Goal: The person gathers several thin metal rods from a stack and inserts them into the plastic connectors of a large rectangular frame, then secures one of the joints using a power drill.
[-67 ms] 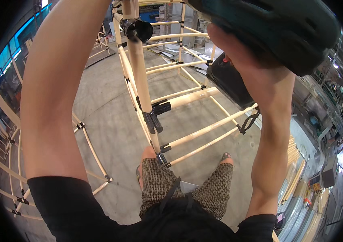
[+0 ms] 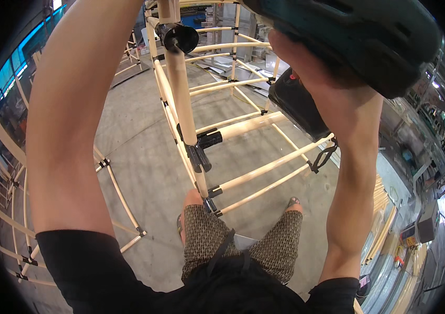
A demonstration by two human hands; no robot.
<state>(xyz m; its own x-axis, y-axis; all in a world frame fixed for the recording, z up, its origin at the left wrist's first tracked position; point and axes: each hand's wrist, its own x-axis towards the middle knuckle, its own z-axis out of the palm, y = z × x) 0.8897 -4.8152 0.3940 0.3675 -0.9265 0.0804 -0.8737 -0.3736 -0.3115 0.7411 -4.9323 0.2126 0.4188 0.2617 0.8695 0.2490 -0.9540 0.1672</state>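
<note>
My right hand [image 2: 321, 76] is raised at the upper right, closed around the grip of a dark green and black cordless drill [image 2: 361, 39]. Below the wrist hangs the drill's black battery [image 2: 298, 102] with a strap loop [image 2: 324, 157]. My left forearm [image 2: 70, 125] reaches up past the top edge, so the hand itself is out of the picture. Between my arms stands a cream tube post [image 2: 182, 97] with a black open-ended joint [image 2: 181, 38] near its top. Lower on the post, another black joint [image 2: 199, 152] meets a thick crossbar [image 2: 251, 126]. The drill's tip is cut off by the top edge.
The frame of cream tubes [image 2: 267, 170] extends ahead, its low bars close to my legs. More tube frames [image 2: 120, 196] stand to the left. Loose tubes [image 2: 382, 230] and a bucket [image 2: 410, 235] lie at the right on the concrete floor [image 2: 133, 125].
</note>
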